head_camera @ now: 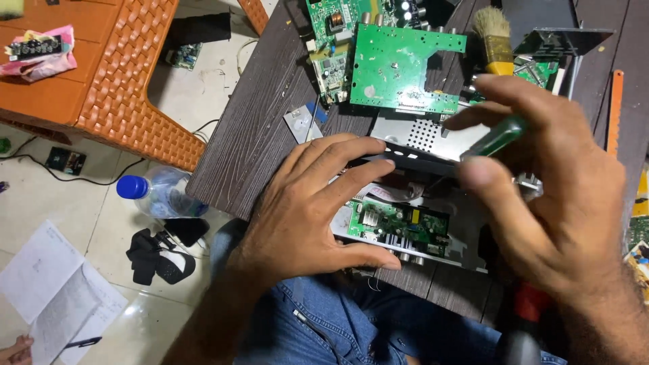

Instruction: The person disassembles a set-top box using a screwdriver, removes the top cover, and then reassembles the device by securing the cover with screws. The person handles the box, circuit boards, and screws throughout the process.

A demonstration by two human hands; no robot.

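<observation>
While my left hand (307,203) lies flat with its fingers (351,149) spread across the open metal set-top box (433,145), its thumb presses along the near edge, just below the small green circuit board (399,223) seated inside the case. My right hand (547,182) hovers over the box's right end, fingers curled and pinching a green-handled screwdriver (497,137); its tip is hidden, so I cannot tell what it touches. Beyond my fingertips a larger green circuit board (399,67) rests on the dark wood-grain worktop (250,142), and beside it, above my right hand, stands a paintbrush (493,40) with a yellow ferrule. Off to the left of my left hand, down on the floor, lie a plastic bottle (159,192) with a blue cap and an orange plastic chair (108,74).
</observation>
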